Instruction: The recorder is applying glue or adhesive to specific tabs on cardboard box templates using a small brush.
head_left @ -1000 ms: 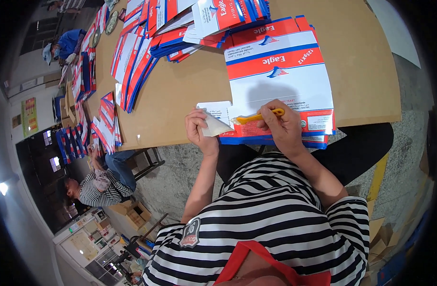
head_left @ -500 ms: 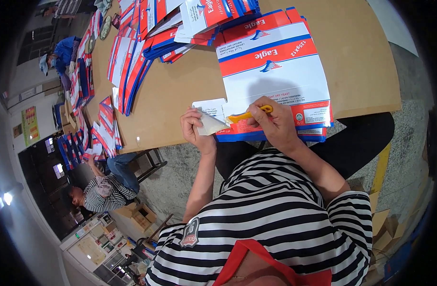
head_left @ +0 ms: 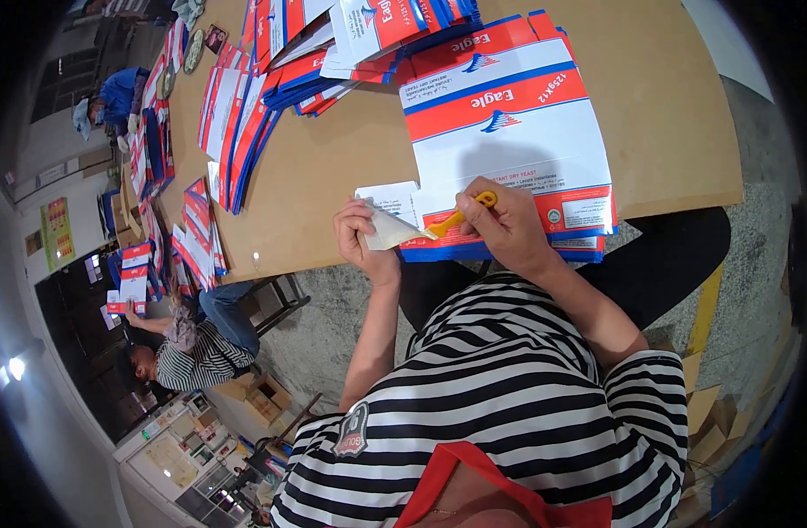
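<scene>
A stack of flat printed cartons (head_left: 509, 163), white with red and blue bands, lies on the table in front of me. At its near left corner my left hand (head_left: 361, 236) pinches a folded pale paperboard flap (head_left: 388, 232) between thumb and fingers. My right hand (head_left: 509, 231) is closed around a slim yellow tool (head_left: 459, 216) with a hole at its handle end. The tool's tip meets the flap's edge. Its exact kind is hard to make out. Whether the flap belongs to the top carton cannot be told.
Fanned piles of similar cartons (head_left: 245, 132) cover the table's left part, with more piles (head_left: 359, 44) at the far side. A person in a striped shirt (head_left: 201, 356) sits at the left, holding a carton; another in blue (head_left: 119, 99) works farther off. The brown tabletop (head_left: 659, 114) extends right.
My right hand has tilted the yellow tool more steeply, its tip shifting slightly right and down. My left hand stays nearly still. The striped-shirt person at left has raised a carton.
</scene>
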Demonstrator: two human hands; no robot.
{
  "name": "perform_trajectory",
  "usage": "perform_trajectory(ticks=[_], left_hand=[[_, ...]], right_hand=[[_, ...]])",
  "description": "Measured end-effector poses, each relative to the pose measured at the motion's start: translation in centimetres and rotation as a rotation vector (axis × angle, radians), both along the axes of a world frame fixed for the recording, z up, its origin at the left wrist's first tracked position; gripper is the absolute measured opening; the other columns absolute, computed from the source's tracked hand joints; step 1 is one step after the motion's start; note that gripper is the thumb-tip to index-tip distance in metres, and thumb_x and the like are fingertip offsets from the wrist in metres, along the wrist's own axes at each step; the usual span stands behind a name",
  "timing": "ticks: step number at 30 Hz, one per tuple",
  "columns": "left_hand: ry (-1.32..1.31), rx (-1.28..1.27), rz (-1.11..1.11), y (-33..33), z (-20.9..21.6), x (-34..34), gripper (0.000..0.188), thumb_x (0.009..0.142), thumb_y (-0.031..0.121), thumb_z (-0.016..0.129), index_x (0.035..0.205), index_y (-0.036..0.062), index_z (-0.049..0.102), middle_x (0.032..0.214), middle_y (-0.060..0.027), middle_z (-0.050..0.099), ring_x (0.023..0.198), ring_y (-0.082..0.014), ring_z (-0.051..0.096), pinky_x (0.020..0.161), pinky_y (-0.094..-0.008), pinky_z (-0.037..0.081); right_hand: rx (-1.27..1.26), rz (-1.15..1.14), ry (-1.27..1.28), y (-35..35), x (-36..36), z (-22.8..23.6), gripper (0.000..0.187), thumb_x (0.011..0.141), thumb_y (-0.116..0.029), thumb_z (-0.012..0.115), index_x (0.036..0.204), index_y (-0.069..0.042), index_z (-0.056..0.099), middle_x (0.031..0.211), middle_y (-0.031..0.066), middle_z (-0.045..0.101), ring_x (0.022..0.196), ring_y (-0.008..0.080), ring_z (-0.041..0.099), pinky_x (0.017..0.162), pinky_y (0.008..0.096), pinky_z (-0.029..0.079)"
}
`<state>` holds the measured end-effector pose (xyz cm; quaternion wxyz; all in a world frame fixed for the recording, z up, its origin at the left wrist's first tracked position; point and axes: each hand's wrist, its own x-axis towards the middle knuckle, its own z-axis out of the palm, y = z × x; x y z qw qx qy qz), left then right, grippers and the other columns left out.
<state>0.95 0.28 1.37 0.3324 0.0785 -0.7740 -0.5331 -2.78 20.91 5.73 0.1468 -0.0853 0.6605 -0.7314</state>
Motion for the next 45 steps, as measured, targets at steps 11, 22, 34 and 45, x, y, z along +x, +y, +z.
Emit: perform_trajectory(ticks=[11, 22, 34, 45], left_hand=[[0.003, 0.062, -0.018, -0.16, -0.02, -0.04, 0.021, 0.08, -0.007, 0.043, 0.066, 0.0069, 0.037, 0.081, -0.0068, 0.05, 0.091, -0.0207, 0.052, 0.108, -0.0483, 0.032], [-0.012, 0.108, -0.027, -0.37, -0.09, -0.01, 0.021, 0.08, -0.007, 0.043, 0.065, 0.0066, 0.037, 0.08, -0.0067, 0.048, 0.09, -0.0213, 0.052, 0.109, -0.0485, 0.031], [-0.019, 0.085, -0.019, -0.14, 0.06, -0.11, 0.021, 0.08, -0.008, 0.043, 0.066, 0.0067, 0.037, 0.081, -0.0066, 0.049, 0.09, -0.0199, 0.052, 0.109, -0.0482, 0.03], [-0.002, 0.087, -0.016, -0.26, -0.13, 0.02, 0.02, 0.081, -0.006, 0.042, 0.067, 0.0071, 0.037, 0.082, -0.0071, 0.049, 0.091, -0.0202, 0.052, 0.109, -0.0486, 0.03]], right_hand=[[-0.037, -0.046, 0.001, -0.03, 0.13, 0.23, 0.024, 0.093, -0.019, 0.053, 0.079, 0.0, 0.056, 0.057, 0.0091, 0.057, 0.054, 0.0161, 0.06, 0.05, 0.0284, 0.042], [-0.027, -0.053, -0.006, -0.14, 0.36, -0.09, 0.025, 0.093, -0.019, 0.052, 0.079, 0.0, 0.056, 0.058, 0.0098, 0.058, 0.053, 0.0165, 0.059, 0.049, 0.029, 0.042], [-0.059, -0.111, 0.023, -0.41, 0.43, -0.01, 0.026, 0.094, -0.021, 0.052, 0.078, -0.001, 0.056, 0.057, 0.0096, 0.057, 0.052, 0.0176, 0.059, 0.049, 0.0288, 0.042], [-0.024, -0.057, 0.03, 0.14, 0.43, -0.01, 0.03, 0.097, -0.025, 0.05, 0.081, -0.001, 0.058, 0.062, 0.0053, 0.06, 0.059, 0.0102, 0.062, 0.053, 0.0215, 0.047]])
